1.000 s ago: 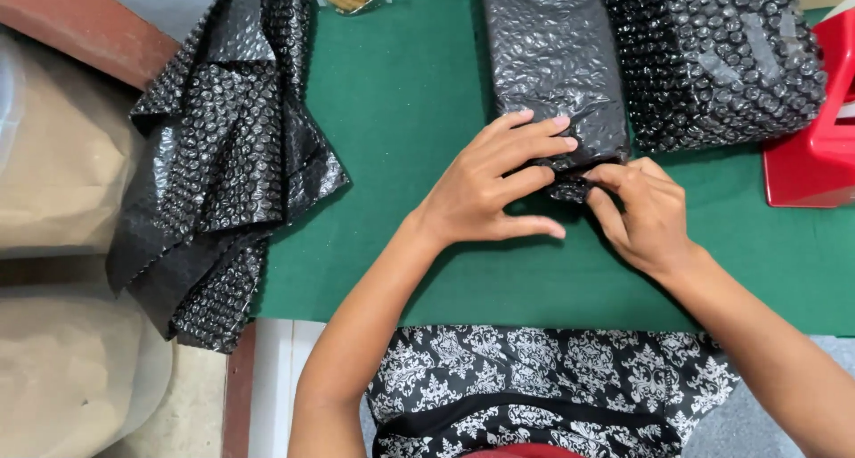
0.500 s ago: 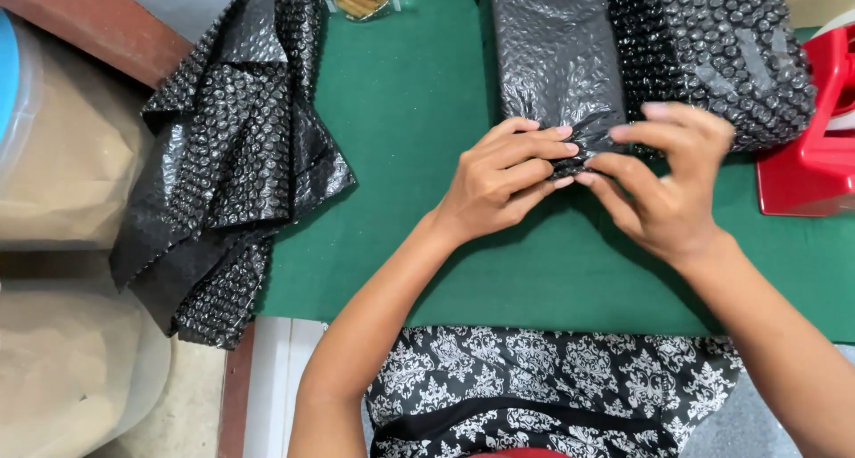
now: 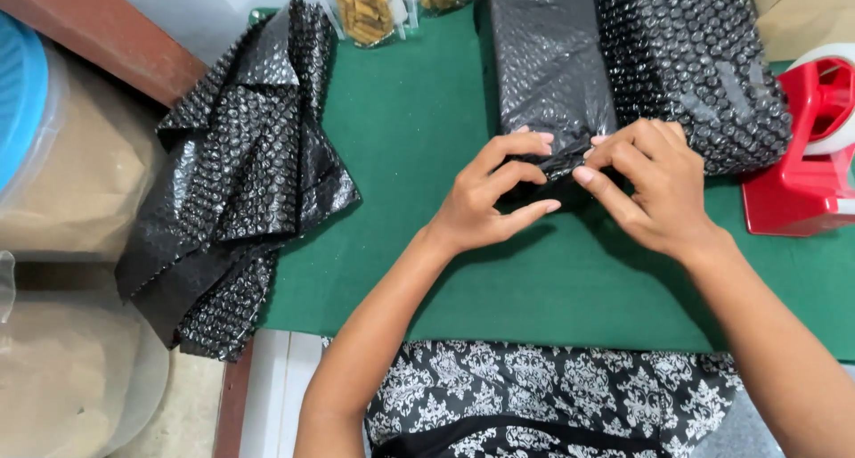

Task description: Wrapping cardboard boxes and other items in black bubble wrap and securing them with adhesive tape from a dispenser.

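A long parcel wrapped in black bubble wrap (image 3: pixel 548 66) lies on the green mat (image 3: pixel 410 137), its near end pointing at me. My left hand (image 3: pixel 494 195) pinches the loose wrap at that near end from the left. My right hand (image 3: pixel 650 186) grips the same folded end from the right, fingers curled over it. Both hands meet at the parcel's near edge. A second, larger black bubble-wrapped bundle (image 3: pixel 690 66) lies against the parcel's right side.
A heap of black bubble-wrap sheets (image 3: pixel 240 182) hangs over the mat's left edge. A red tape dispenser (image 3: pixel 810 155) stands at the right. Clear packets of yellowish snacks (image 3: pixel 365 8) lie at the back. Brown sacks (image 3: pixel 62 182) sit left.
My right hand lifted and came back down onto the parcel's near end, and both hands drew closer on the fold. The view shifted slightly, showing the tape dispenser more.
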